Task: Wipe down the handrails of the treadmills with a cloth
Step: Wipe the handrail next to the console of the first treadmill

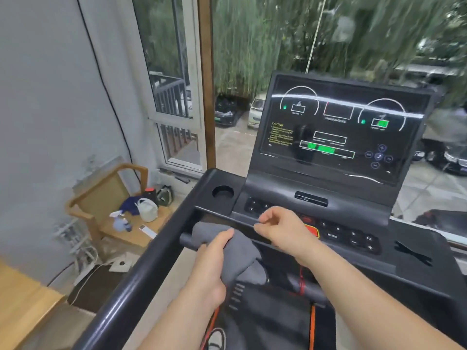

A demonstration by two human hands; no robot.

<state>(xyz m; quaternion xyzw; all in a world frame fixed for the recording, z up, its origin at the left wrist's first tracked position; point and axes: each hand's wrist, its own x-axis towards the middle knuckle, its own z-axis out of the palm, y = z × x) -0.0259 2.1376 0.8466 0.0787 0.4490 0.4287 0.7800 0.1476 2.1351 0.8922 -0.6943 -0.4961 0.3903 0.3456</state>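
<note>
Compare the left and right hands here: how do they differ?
The left hand grips the grey cloth on the short front handrail; the right hand holds nothing. The left hand's thumb lies over the cloth; the right hand's fingers curl loosely by the console buttons. Both are bare and reach forward.

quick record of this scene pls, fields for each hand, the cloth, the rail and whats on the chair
left hand: grips the cloth, pressing it on the front rail
right hand: fingers loosely curled, holds nothing, over the console buttons
cloth: grey, draped over the front rail's left end
front rail: black, bare at its left tip
chair: wooden, left of treadmill; holds a spray bottle and a white jug
</note>
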